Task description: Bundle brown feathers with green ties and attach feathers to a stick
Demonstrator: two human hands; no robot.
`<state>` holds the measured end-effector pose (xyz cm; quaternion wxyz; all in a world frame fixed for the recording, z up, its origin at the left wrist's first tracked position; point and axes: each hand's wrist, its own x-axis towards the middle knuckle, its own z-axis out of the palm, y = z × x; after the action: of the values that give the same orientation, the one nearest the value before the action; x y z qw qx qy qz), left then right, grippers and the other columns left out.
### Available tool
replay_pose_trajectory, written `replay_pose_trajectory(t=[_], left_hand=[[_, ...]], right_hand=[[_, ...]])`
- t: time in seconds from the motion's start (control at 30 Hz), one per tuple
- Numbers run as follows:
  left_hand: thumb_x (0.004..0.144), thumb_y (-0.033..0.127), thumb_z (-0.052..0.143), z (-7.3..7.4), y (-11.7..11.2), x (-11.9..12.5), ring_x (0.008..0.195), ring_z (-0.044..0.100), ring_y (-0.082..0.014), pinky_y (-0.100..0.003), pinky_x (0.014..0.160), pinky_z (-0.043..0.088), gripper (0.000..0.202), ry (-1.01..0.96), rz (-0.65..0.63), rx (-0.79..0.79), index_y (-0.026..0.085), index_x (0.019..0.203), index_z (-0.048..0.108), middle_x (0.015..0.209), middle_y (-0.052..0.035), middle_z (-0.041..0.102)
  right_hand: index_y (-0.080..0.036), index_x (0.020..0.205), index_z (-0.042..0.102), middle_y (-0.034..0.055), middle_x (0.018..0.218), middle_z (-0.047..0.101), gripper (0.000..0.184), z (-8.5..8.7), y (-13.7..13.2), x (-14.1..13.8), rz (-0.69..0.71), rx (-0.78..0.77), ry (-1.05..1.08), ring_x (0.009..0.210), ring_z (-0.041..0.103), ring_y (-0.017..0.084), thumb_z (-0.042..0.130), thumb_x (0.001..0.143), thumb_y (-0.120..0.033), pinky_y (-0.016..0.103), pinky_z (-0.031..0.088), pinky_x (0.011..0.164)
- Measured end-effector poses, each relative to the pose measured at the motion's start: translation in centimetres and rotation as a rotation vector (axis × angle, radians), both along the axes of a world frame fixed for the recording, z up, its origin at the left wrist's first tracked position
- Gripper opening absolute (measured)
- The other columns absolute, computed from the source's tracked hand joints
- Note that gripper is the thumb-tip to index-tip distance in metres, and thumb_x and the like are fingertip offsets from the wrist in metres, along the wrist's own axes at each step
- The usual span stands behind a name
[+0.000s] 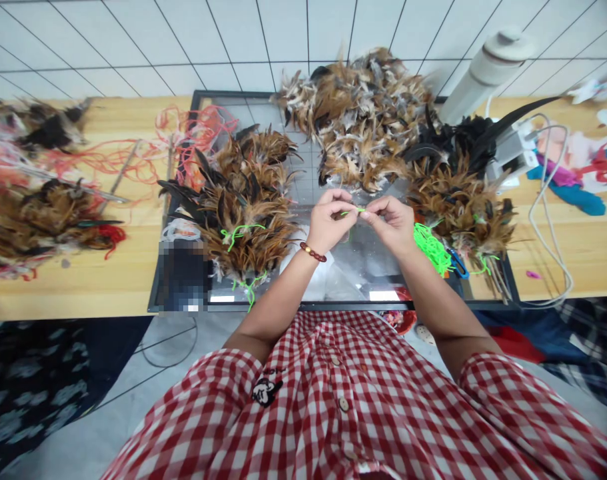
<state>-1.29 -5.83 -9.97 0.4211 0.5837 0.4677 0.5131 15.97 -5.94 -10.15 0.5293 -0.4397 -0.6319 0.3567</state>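
Both hands meet above the dark-framed glass panel [373, 267], fingertips pinched close together. A short bright green string [357, 211] runs between my left hand [333, 217] and my right hand [389, 223], each closed on it. Any small thing within the fingers is hidden. Beyond the hands lies a large heap of brown, black and white feathers [358, 127]. Beside my right wrist rests a bundle of green string [432, 249], with blue-handled scissors [458, 263] partly showing next to it.
Feather bunches, some tied with green string, lie left [248, 200] and right [463, 200]. A grey-white cylinder [483, 73] stands at the back right near a white cable [538, 213]. Pink-red cords [133, 157] trail across the wooden table [108, 287]. People's clothing shows at both sides.
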Motion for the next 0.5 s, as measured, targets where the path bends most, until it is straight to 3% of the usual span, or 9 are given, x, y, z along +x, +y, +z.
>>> replay_pose_trajectory(t=[0.1, 0.17, 0.3, 0.4, 0.5], left_hand=[[0.086, 0.027, 0.074, 0.7, -0.6, -0.1, 0.117, 0.062, -0.0253, -0.047, 0.11, 0.047, 0.01, 0.296, 0.128, 0.171, 0.024, 0.078, 0.078, 0.113, -0.0088, 0.071], [0.09, 0.031, 0.071, 0.6, -0.8, -0.1, 0.117, 0.063, -0.0257, -0.047, 0.109, 0.048, 0.013, 0.341, 0.15, 0.221, 0.024, 0.084, 0.079, 0.115, -0.0094, 0.071], [0.098, 0.044, 0.063, -0.6, -0.5, 0.3, 0.108, 0.069, -0.0224, -0.042, 0.1, 0.054, 0.026, 0.131, 0.103, 0.24, 0.023, 0.095, 0.079, 0.113, -0.0102, 0.073], [0.099, 0.05, 0.062, -1.0, -0.3, 0.6, 0.108, 0.07, -0.0222, -0.044, 0.105, 0.053, 0.031, 0.021, 0.082, 0.228, 0.025, 0.094, 0.078, 0.108, -0.0095, 0.076], [0.098, 0.054, 0.061, -0.8, -0.4, 0.7, 0.108, 0.071, -0.022, -0.044, 0.106, 0.053, 0.034, 0.011, 0.081, 0.258, 0.024, 0.092, 0.077, 0.106, -0.0093, 0.077]], right_hand=[[-0.023, 0.077, 0.069, 0.0, 0.073, 0.071, 0.04, 0.1, -0.7, -0.5, -0.033, 0.036, -0.053, 0.065, 0.06, 0.014, 0.083, 0.08, -0.061, 0.031, 0.049, 0.064], [-0.023, 0.077, 0.068, 0.0001, 0.072, 0.07, 0.039, 0.1, -1.1, -0.9, -0.042, 0.049, -0.055, 0.064, 0.06, 0.014, 0.079, 0.084, -0.06, 0.032, 0.049, 0.064], [-0.025, 0.077, 0.066, 0.0007, 0.074, 0.071, 0.035, 0.4, -1.5, -1.5, -0.013, 0.103, -0.077, 0.068, 0.062, 0.016, 0.075, 0.089, -0.057, 0.035, 0.052, 0.069], [-0.026, 0.077, 0.066, 0.0011, 0.074, 0.069, 0.033, 0.8, -1.6, -1.8, 0.045, 0.161, -0.114, 0.068, 0.061, 0.016, 0.074, 0.09, -0.054, 0.036, 0.052, 0.071], [-0.025, 0.085, 0.065, 0.0004, 0.075, 0.065, 0.034, 0.8, -1.7, -2.1, 0.052, 0.1, -0.026, 0.068, 0.059, 0.015, 0.072, 0.092, -0.057, 0.034, 0.051, 0.07]])
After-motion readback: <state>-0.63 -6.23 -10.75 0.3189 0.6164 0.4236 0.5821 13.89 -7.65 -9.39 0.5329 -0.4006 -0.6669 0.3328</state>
